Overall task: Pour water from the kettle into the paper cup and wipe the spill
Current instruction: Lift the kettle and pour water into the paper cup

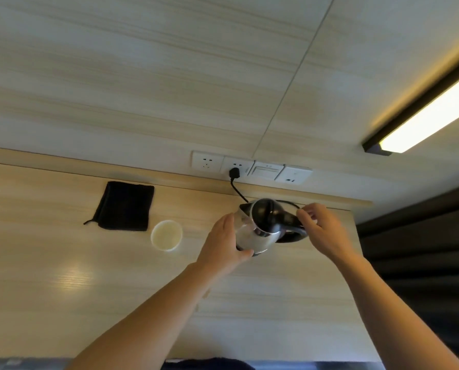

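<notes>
Left hand (223, 241) cups the kettle (260, 225) body mid-frame, right hand (321, 228) pinches its handle; tilting could overshoot the paper cup (166, 235).

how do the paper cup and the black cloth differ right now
The paper cup is pale and round, standing upright with its open mouth up; the black cloth is dark, roughly rectangular and lies flat. The cup stands nearer the kettle; the cloth lies further back, towards the wall. Both rest untouched on the wooden counter, since the left hand and right hand are on the kettle.
</notes>
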Motion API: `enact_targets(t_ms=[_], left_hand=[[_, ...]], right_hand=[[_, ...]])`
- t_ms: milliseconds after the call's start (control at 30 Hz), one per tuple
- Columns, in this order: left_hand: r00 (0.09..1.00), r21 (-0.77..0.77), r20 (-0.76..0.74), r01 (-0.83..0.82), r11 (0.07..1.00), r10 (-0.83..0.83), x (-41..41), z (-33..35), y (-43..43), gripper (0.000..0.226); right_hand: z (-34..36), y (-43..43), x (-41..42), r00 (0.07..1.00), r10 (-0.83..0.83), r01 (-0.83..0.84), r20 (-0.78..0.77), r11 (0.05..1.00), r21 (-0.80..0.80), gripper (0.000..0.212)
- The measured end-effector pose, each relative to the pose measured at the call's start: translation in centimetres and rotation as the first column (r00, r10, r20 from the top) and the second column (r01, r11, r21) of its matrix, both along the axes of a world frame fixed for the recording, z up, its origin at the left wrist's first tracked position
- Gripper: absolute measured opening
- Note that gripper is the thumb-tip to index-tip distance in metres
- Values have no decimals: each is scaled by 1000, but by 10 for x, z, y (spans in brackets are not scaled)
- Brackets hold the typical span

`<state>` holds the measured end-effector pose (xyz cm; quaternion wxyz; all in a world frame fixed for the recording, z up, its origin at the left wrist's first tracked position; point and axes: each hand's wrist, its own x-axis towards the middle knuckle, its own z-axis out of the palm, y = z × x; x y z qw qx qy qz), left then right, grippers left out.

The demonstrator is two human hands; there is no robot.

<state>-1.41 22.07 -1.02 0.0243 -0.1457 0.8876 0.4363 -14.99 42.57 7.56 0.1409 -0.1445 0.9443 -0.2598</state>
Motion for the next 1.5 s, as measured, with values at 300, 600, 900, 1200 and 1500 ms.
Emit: enact_targets(t_ms=[300, 600, 900, 1200, 1500], left_hand=[[942, 104, -24, -331, 938, 335, -19, -27, 66, 102], [905, 178, -30, -412, 894, 423, -16, -26, 66, 106], [837, 309, -73, -498, 810, 542, 29, -9, 56, 94], [789, 438, -33, -541, 718, 614, 67, 0, 30, 84], [778, 540, 50, -549, 638, 626, 81, -7, 13, 66]], right_hand=[[-53, 14, -36, 905, 212, -106, 369, 952, -285, 47], [-55, -3, -31, 936, 242, -122, 256, 905, -407, 71], [-6, -50, -15, 836, 498, -446, 229, 861, -245, 34], [20, -107, 15, 772, 601, -597, 206, 797, -89, 33], [22, -143, 38, 784, 589, -607, 198, 793, 44, 49]])
